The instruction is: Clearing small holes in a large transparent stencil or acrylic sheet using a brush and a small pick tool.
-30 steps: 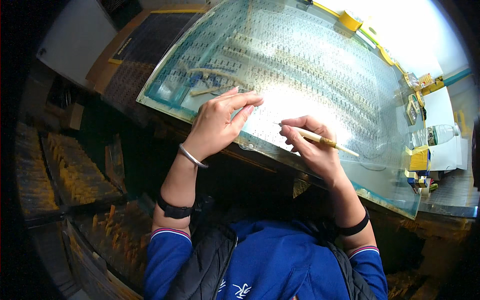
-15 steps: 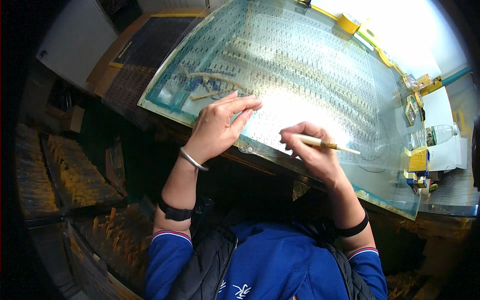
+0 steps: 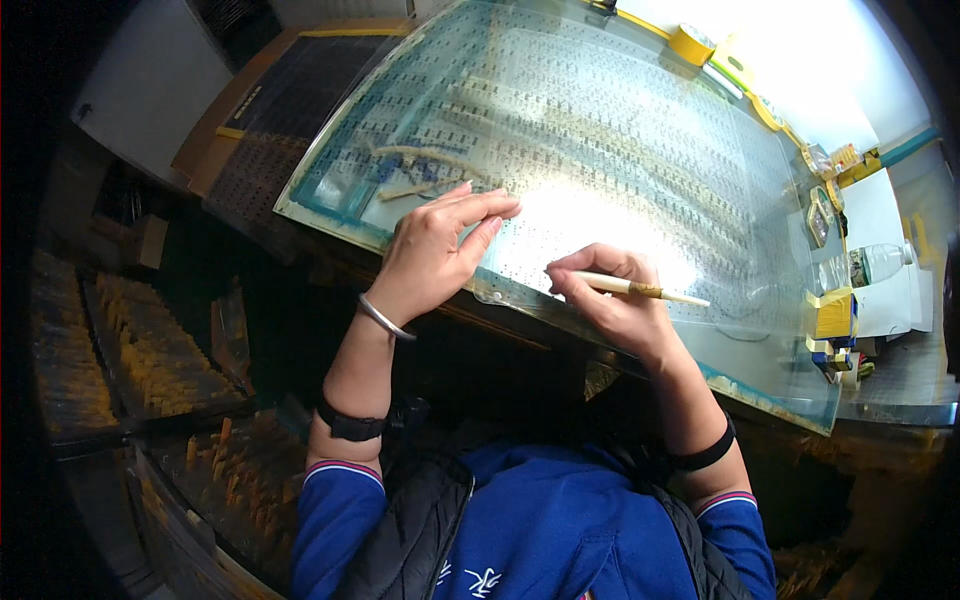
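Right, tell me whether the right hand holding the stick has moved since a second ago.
Yes, slightly. The right hand with the thin stick has drifted a little toward the left hand along the near edge of the lit patterned sheet.

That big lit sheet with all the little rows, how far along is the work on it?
Done: cannot tell, since the rows across the sheet look alike. In hand: the right hand holds a thin brush over the near edge while the left hand presses the sheet flat. Left: no finished and unfinished parts can be told apart.

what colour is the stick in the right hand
Pale tan, with a darker brown band; the stick shows best in the head view.
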The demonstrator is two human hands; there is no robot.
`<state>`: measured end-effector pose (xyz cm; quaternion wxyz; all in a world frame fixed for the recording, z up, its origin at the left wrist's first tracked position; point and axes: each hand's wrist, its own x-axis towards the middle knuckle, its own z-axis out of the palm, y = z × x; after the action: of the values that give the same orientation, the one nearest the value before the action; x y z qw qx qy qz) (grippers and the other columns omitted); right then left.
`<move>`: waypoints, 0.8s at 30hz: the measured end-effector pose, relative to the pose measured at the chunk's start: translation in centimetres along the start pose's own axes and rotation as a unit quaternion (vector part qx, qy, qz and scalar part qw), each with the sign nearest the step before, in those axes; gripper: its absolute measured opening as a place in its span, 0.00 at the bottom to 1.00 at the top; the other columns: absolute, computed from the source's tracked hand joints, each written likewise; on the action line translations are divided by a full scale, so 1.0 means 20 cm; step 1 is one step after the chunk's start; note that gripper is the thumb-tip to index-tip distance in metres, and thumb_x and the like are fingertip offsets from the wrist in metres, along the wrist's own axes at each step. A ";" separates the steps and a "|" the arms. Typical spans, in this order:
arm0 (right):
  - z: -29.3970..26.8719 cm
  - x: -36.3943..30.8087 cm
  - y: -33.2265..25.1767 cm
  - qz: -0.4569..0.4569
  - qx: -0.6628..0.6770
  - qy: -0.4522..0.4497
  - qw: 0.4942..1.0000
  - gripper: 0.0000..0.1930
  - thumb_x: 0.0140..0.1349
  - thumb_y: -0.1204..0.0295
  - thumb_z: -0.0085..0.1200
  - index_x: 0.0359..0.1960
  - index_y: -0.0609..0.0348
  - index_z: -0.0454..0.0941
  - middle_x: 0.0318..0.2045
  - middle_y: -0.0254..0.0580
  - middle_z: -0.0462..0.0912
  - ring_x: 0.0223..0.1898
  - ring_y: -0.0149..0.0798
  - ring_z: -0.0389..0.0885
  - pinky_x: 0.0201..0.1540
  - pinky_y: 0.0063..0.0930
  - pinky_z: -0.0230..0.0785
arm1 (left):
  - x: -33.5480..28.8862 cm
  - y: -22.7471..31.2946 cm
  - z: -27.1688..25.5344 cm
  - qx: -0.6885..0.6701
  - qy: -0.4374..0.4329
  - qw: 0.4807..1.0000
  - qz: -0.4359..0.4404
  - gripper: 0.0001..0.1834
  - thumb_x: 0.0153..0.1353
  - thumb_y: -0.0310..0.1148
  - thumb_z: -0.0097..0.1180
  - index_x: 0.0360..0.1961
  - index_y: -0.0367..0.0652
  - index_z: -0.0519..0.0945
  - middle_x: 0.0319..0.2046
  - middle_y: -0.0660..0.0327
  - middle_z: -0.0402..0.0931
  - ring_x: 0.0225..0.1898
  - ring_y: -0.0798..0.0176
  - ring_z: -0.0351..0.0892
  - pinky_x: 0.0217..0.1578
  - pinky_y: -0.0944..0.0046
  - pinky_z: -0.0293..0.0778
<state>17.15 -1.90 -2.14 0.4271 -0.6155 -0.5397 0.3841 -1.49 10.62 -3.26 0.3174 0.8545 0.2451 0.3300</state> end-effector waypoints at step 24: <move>-0.28 -0.45 -0.20 0.008 0.111 0.036 0.993 0.14 0.68 0.66 0.45 0.31 0.63 0.77 0.34 0.46 0.84 0.38 0.36 0.81 0.45 0.27 0.71 | -0.15 0.13 -0.08 -0.092 -0.046 0.994 -0.045 0.14 0.64 0.24 0.48 0.50 0.37 0.78 0.45 0.57 0.81 0.51 0.63 0.78 0.62 0.57 0.61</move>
<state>19.87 -11.24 3.71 0.5088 -0.5819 -0.4728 0.4231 -4.05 7.59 -1.84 0.4204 0.8238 0.2372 0.2971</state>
